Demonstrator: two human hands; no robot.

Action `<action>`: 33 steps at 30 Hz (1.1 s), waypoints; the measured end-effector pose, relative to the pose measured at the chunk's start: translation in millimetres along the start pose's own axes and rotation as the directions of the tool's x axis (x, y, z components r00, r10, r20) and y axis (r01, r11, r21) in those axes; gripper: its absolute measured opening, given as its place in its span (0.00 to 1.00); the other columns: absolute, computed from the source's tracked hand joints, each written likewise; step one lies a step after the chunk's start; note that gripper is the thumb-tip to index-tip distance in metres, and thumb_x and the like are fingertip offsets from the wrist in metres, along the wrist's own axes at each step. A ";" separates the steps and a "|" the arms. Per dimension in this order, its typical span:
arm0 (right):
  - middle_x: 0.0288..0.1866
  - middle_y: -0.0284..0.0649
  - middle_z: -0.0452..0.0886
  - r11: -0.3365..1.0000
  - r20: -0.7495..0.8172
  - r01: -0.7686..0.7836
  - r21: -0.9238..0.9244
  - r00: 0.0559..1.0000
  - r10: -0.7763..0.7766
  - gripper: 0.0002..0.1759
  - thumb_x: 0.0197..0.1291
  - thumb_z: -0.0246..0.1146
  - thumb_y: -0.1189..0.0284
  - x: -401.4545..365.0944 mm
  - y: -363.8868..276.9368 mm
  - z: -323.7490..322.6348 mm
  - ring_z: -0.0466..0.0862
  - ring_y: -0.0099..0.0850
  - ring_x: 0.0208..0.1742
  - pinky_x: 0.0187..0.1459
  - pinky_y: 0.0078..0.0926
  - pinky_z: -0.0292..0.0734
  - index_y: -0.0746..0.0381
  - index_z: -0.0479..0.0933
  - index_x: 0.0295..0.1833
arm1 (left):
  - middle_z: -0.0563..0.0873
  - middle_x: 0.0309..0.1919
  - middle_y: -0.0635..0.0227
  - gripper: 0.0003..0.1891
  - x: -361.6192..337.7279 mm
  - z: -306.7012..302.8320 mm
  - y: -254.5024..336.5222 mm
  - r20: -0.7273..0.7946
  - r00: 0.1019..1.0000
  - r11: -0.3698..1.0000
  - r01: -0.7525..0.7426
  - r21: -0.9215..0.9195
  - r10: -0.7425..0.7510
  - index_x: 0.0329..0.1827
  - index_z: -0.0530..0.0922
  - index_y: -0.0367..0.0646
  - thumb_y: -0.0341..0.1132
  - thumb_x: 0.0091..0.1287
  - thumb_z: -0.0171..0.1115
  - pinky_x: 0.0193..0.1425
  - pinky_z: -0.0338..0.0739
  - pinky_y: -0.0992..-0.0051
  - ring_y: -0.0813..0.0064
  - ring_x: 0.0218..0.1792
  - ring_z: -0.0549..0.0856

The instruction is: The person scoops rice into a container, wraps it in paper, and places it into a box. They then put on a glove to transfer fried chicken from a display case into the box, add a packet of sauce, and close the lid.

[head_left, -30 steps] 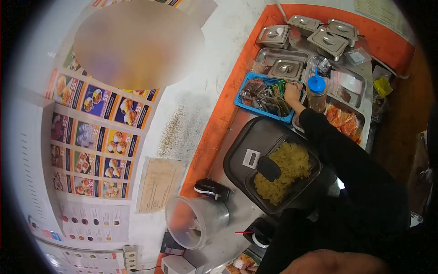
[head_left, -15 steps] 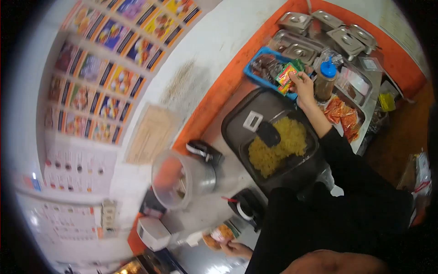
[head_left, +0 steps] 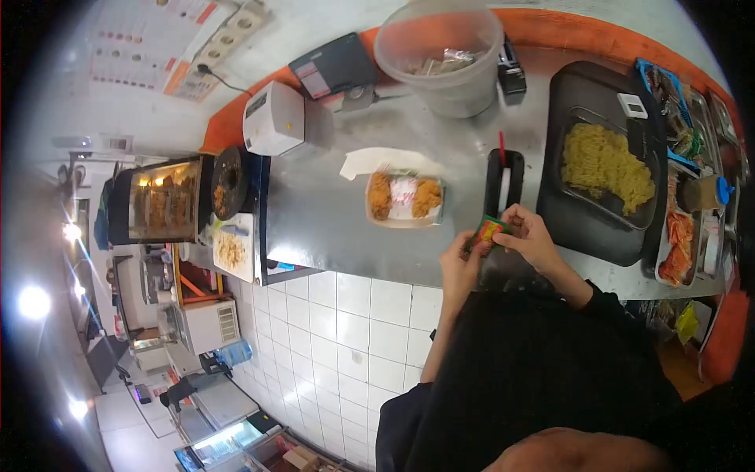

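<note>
Both of my hands pinch a small red, yellow and green sachet (head_left: 489, 230) above the front edge of the metal counter. My left hand (head_left: 460, 263) has its fingers closed on the sachet's left side. My right hand (head_left: 532, 237) grips its right side. To the left of the sachet, an open paper box (head_left: 435, 221) holds two pieces of fried chicken (head_left: 379, 197) with a white-and-red printed packet (head_left: 403, 195) between them. Just beyond my hands lies a black tray-like holder (head_left: 515, 179) with a red stick and a white part.
A black tray (head_left: 560, 228) with a clear container of yellow shredded food (head_left: 602, 165) is on the right. Behind stand a clear bucket (head_left: 440, 75) and a white box-shaped device (head_left: 274, 119). Far right are a blue basket (head_left: 683, 161) and a sauce bottle (head_left: 702, 193).
My right hand has brought the sachet from the blue basket to my left hand. My left hand has left the chicken box and taken hold of the sachet. The view has swung left.
</note>
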State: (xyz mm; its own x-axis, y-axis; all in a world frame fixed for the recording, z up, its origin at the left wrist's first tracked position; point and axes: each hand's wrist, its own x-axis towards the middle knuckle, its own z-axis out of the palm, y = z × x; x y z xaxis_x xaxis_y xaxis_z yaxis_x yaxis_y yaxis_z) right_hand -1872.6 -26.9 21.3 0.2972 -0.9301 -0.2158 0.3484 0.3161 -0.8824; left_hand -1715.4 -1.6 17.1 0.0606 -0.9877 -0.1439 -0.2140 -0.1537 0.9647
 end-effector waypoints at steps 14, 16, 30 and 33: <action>0.39 0.39 0.75 0.371 -0.195 0.129 -0.920 0.668 -0.718 0.24 0.43 0.62 0.76 109.2 31.8 88.8 0.74 0.33 0.42 0.40 0.24 0.67 0.60 0.66 0.50 | 0.73 0.47 0.63 0.25 151.8 -207.9 -71.6 0.038 0.795 0.613 -0.496 0.616 0.606 0.50 0.69 0.40 0.30 0.46 0.64 0.56 0.60 0.60 0.60 0.50 0.70; 0.40 0.42 0.75 0.249 -0.148 0.096 -0.964 0.584 -0.798 0.28 0.42 0.62 0.76 131.0 41.1 92.8 0.74 0.38 0.44 0.44 0.29 0.67 0.59 0.65 0.54 | 0.73 0.47 0.62 0.25 170.3 -216.4 -51.0 0.005 0.767 0.624 -0.525 0.578 0.641 0.50 0.68 0.38 0.30 0.47 0.63 0.57 0.59 0.61 0.59 0.50 0.70; 0.65 0.43 0.57 0.801 -0.305 0.213 -0.559 0.846 -0.438 0.19 0.49 0.53 0.75 148.3 127.0 99.0 0.66 0.39 0.60 0.55 0.25 0.62 0.54 0.75 0.49 | 0.51 0.65 0.55 0.19 162.6 -192.9 -131.4 0.293 0.858 0.883 -0.463 0.080 0.423 0.53 0.72 0.50 0.26 0.57 0.49 0.60 0.58 0.71 0.55 0.60 0.62; 0.61 0.45 0.63 0.741 -0.271 0.210 -0.637 0.840 -0.470 0.20 0.51 0.52 0.75 152.3 113.9 101.6 0.68 0.36 0.58 0.56 0.26 0.62 0.57 0.72 0.52 | 0.61 0.62 0.55 0.19 161.8 -195.4 -110.9 0.279 0.923 0.964 -0.257 -0.065 0.265 0.53 0.72 0.49 0.27 0.58 0.47 0.58 0.61 0.73 0.61 0.56 0.69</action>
State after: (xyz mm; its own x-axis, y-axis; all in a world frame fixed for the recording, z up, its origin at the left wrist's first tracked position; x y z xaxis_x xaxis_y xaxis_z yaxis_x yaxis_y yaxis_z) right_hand -1697.4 -113.5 -69.6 -0.1552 -0.9805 0.1206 -0.2461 -0.0798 -0.9660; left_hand -1491.4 -139.0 -70.1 -0.2728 -0.9601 0.0610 -0.1587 0.1074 0.9815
